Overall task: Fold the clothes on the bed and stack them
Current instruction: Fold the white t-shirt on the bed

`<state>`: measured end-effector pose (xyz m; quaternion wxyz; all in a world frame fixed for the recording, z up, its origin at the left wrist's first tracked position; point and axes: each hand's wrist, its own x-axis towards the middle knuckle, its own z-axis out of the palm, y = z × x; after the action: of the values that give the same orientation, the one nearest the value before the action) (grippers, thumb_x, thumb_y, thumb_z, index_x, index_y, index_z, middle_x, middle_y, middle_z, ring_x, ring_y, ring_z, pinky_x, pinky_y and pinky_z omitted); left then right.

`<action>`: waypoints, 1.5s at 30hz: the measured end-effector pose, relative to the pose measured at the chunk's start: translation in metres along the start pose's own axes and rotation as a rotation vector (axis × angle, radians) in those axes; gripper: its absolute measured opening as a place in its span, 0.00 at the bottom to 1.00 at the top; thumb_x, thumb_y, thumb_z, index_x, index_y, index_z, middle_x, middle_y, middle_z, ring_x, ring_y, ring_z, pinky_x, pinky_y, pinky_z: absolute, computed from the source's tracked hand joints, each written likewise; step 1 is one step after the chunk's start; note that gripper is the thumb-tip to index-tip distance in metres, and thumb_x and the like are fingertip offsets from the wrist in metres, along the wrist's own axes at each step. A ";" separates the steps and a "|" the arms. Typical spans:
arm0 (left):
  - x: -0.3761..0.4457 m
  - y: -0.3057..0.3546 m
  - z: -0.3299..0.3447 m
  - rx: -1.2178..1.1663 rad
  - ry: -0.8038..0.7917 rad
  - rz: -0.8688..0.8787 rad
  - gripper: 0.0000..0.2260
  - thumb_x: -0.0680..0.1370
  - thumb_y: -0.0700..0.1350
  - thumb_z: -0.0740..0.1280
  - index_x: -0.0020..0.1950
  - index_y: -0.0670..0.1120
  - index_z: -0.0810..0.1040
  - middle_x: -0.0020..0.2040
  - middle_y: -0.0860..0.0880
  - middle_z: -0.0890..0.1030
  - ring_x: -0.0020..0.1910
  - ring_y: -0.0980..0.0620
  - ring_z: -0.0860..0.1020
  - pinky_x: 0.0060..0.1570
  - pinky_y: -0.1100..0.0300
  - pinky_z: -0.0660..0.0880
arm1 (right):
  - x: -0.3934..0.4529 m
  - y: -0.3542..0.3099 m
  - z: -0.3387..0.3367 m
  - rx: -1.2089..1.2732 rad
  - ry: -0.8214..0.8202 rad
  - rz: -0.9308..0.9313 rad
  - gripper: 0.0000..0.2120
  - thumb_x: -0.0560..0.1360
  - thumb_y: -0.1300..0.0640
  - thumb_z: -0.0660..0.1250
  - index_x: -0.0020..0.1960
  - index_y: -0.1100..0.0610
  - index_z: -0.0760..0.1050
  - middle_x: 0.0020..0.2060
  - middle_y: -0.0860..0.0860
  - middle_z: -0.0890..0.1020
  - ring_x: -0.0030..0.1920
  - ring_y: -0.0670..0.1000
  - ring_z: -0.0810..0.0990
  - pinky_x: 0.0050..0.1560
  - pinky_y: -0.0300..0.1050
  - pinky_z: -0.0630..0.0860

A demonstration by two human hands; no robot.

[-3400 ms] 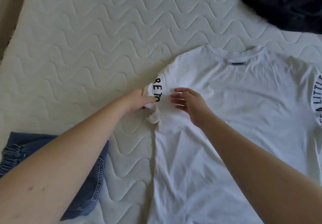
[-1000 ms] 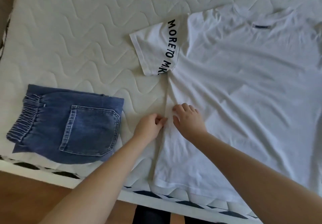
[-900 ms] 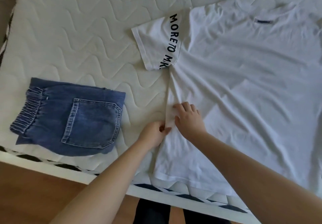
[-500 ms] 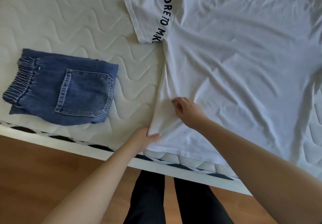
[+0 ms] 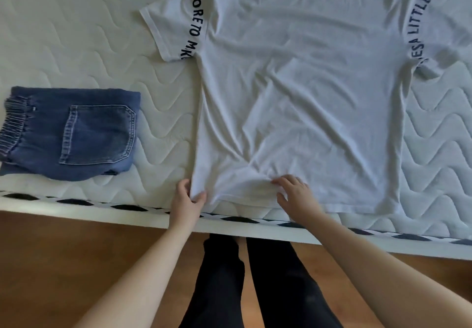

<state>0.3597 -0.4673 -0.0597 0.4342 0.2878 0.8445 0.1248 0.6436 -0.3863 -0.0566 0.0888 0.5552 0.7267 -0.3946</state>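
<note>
A white T-shirt (image 5: 301, 92) with black lettering down both sleeve seams lies flat and spread out on the quilted mattress (image 5: 76, 41), collar at the far side. My left hand (image 5: 187, 200) pinches the shirt's lower left hem corner between thumb and fingers. My right hand (image 5: 296, 195) rests on the hem a little to the right, fingers spread and pressing the bunched cloth. Folded blue denim shorts (image 5: 71, 133) with a back pocket facing up lie to the left, apart from the shirt.
The mattress's near edge (image 5: 102, 210) has a black-and-white trim, with wooden floor (image 5: 63, 264) below it. My legs in dark trousers (image 5: 255, 284) stand against the bed between my arms.
Both hands slid down the shirt's left side from the sleeve to the bottom hem. My left hand took hold of the hem corner. The view tilted down and right, showing the whole shirt.
</note>
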 end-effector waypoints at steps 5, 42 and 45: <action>-0.007 -0.001 0.009 0.428 0.011 0.458 0.40 0.69 0.45 0.77 0.77 0.46 0.61 0.63 0.40 0.68 0.57 0.41 0.71 0.51 0.48 0.75 | -0.041 0.048 0.015 -0.148 0.199 0.120 0.30 0.66 0.67 0.67 0.67 0.53 0.72 0.64 0.50 0.74 0.63 0.58 0.72 0.65 0.53 0.64; -0.017 -0.021 0.021 -0.236 0.291 0.158 0.24 0.77 0.33 0.49 0.46 0.61 0.74 0.41 0.49 0.78 0.31 0.54 0.77 0.34 0.58 0.72 | -0.119 0.220 -0.034 0.303 0.755 0.646 0.12 0.74 0.65 0.54 0.48 0.58 0.76 0.41 0.54 0.76 0.41 0.57 0.69 0.37 0.49 0.60; -0.018 -0.031 0.017 -0.213 0.356 0.094 0.25 0.74 0.31 0.50 0.41 0.60 0.77 0.38 0.52 0.78 0.32 0.58 0.77 0.33 0.59 0.72 | -0.131 0.232 -0.036 0.335 0.715 0.670 0.10 0.73 0.66 0.53 0.40 0.59 0.73 0.32 0.57 0.74 0.37 0.60 0.70 0.31 0.50 0.61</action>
<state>0.3701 -0.5036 -0.0725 0.2996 0.2525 0.8756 0.2824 0.9060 -0.4421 -0.0683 -0.1337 0.8641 0.4209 -0.2413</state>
